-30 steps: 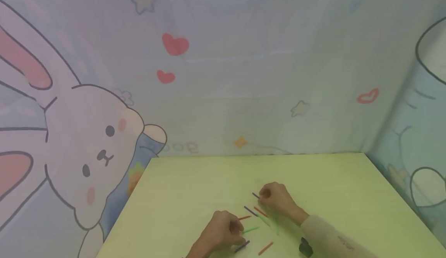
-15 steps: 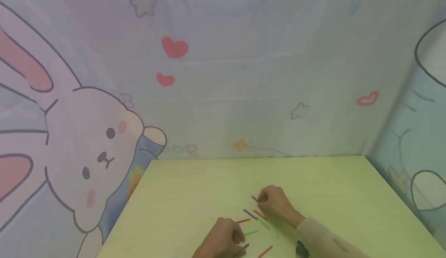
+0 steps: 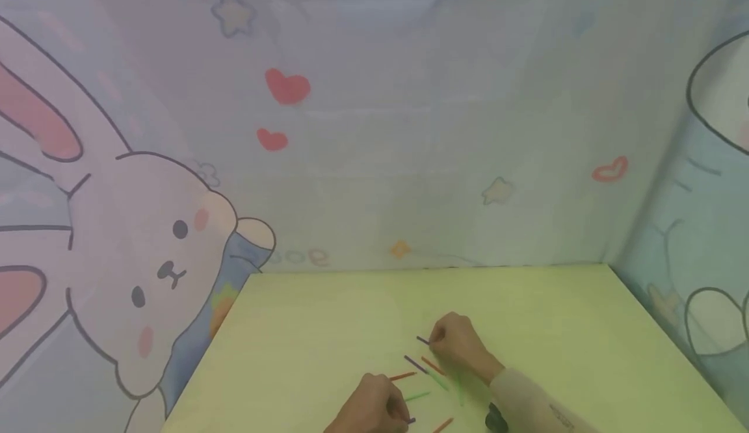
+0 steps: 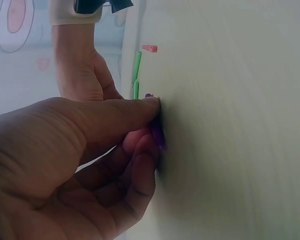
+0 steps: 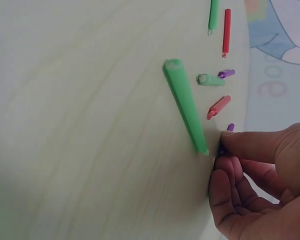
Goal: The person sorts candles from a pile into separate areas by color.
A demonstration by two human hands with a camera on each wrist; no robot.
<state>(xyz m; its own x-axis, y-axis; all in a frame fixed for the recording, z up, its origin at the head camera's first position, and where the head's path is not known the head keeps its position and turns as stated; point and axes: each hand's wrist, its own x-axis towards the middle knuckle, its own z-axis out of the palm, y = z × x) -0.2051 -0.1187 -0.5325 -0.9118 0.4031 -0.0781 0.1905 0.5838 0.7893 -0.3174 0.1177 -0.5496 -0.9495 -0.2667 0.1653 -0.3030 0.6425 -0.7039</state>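
Note:
My left hand (image 3: 371,404) is low on the table, pinching a thin purple candle (image 4: 158,135) between thumb and fingers right at the tabletop. Most of that candle is covered by the fingers. Farther back, my right hand (image 3: 459,342) holds a second purple candle (image 3: 422,340) by one end, thumb against fingertips. Between the hands lie a third purple candle (image 3: 415,364), a red candle (image 3: 432,366) and a green candle (image 3: 435,378) close together. A green candle (image 5: 185,105) lies nearest my right hand in the right wrist view. By my left hand are a red candle (image 3: 402,376) and a green candle (image 3: 417,396).
Another red candle (image 3: 443,425) lies at the bottom edge of the head view. The pale yellow-green table (image 3: 316,316) ends at a cloth backdrop (image 3: 374,95) printed with a rabbit, hearts and stars. A dark device (image 3: 496,418) sits at my right sleeve.
My left fingers have closed over the purple candle, which showed more before. My right hand keeps its pinch on the other purple one. The head view has shifted slightly.

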